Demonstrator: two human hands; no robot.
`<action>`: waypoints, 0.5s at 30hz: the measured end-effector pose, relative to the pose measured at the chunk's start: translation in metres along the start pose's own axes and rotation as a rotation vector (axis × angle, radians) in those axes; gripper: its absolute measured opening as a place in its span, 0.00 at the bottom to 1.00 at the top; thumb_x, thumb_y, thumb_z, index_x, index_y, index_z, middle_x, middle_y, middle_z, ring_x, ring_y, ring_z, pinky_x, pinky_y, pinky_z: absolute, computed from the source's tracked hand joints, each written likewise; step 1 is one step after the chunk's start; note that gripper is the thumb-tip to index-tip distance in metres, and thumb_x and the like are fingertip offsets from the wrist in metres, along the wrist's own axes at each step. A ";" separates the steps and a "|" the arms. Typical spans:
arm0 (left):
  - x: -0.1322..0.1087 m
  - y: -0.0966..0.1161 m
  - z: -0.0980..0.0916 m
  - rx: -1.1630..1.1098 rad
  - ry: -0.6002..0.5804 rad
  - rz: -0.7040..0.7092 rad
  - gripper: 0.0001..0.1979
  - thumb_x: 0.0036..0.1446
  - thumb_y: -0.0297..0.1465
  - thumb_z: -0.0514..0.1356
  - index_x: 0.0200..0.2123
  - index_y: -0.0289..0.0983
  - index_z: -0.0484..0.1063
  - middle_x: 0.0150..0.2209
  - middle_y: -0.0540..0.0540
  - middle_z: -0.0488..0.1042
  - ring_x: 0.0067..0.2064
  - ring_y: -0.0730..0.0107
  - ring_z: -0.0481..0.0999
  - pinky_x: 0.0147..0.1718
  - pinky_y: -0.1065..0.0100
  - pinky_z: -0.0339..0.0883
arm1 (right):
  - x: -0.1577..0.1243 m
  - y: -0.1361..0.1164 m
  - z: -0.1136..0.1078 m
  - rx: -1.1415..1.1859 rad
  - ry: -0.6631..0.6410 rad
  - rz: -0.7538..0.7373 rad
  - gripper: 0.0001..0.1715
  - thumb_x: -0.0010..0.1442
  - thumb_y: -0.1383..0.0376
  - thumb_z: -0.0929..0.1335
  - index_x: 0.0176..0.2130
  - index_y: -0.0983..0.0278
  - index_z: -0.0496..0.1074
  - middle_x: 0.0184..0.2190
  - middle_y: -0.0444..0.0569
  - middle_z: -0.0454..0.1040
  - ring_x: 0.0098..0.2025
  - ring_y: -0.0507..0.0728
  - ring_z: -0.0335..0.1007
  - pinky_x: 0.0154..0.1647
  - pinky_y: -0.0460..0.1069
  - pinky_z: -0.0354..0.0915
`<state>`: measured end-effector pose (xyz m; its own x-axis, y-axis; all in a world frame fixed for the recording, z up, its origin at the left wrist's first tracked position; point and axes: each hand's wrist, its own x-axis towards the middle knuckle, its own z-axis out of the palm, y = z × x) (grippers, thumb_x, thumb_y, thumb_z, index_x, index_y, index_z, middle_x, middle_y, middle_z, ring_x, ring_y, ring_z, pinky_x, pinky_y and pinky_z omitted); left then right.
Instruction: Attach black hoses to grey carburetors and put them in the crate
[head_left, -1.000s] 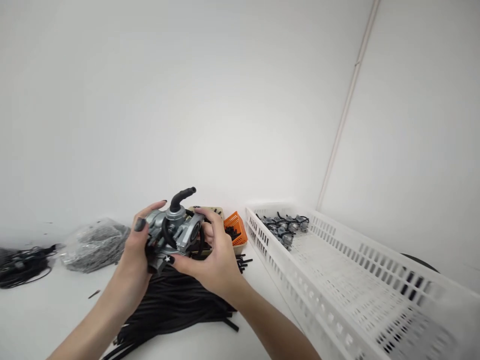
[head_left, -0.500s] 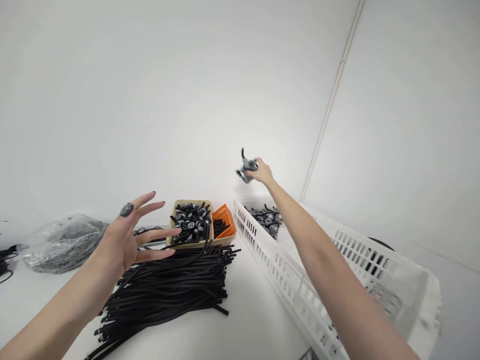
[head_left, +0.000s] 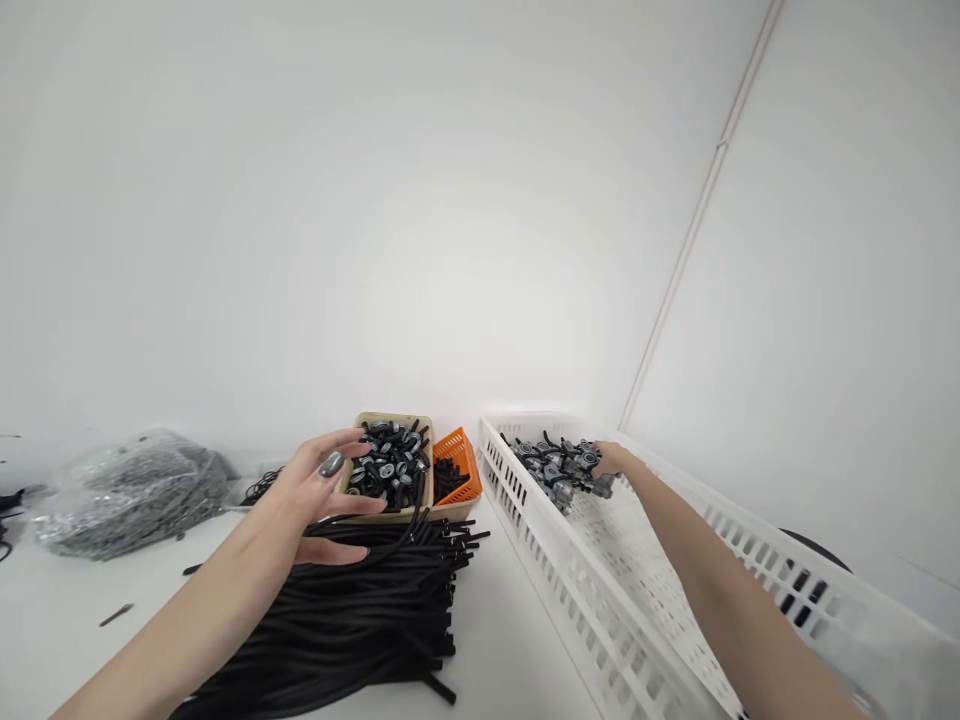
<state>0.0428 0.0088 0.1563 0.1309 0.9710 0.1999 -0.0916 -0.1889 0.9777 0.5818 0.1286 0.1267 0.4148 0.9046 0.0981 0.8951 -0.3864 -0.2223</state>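
My left hand (head_left: 319, 495) is open, fingers spread, at the front left edge of a beige tray (head_left: 430, 475) of round grey-and-black fittings (head_left: 390, 462). Below its fingers lies a bundle of black rubber tubes (head_left: 367, 610). Inside the far end of a long white slotted crate (head_left: 555, 550), my right hand (head_left: 611, 460) is closed on a grey fitting (head_left: 590, 460) at the edge of a heap of similar grey fittings with short black tubes (head_left: 551, 465). Its fingertips are partly hidden among them.
An orange basket (head_left: 469, 475) of small black pieces stands between the tray and the crate. To the left, a clear plastic bag (head_left: 135, 490) of grey parts lies on the white table (head_left: 495, 650). A white wall (head_left: 450, 200) rises behind everything.
My right hand has come down from above the crate to the heap inside it, with the grey fitting. My left hand has moved right, to the beige tray. The view has shifted slightly.
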 end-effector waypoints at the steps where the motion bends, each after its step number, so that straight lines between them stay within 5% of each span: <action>1: 0.002 -0.002 0.000 0.003 -0.004 -0.006 0.35 0.51 0.60 0.57 0.59 0.53 0.64 0.68 0.40 0.60 0.46 0.46 0.82 0.26 0.59 0.80 | 0.007 0.001 0.008 0.009 -0.041 0.009 0.45 0.31 0.71 0.78 0.52 0.64 0.74 0.49 0.62 0.77 0.46 0.72 0.77 0.35 0.55 0.75; 7: 0.007 -0.013 -0.003 0.065 0.012 0.012 0.33 0.54 0.59 0.54 0.58 0.52 0.64 0.67 0.42 0.60 0.47 0.47 0.81 0.25 0.60 0.80 | 0.025 0.002 0.043 0.111 -0.234 0.034 0.51 0.39 0.69 0.77 0.62 0.57 0.67 0.63 0.61 0.66 0.50 0.71 0.76 0.37 0.57 0.78; 15: -0.002 -0.008 0.004 0.131 0.012 0.008 0.31 0.54 0.58 0.54 0.58 0.53 0.66 0.64 0.43 0.66 0.49 0.46 0.80 0.31 0.55 0.81 | 0.029 0.018 0.044 0.243 -0.360 0.089 0.54 0.46 0.63 0.78 0.67 0.55 0.58 0.64 0.62 0.65 0.58 0.74 0.70 0.49 0.62 0.74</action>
<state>0.0472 0.0077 0.1479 0.1185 0.9709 0.2081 0.0376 -0.2138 0.9762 0.6023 0.1555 0.0826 0.3667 0.8915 -0.2660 0.7765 -0.4507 -0.4403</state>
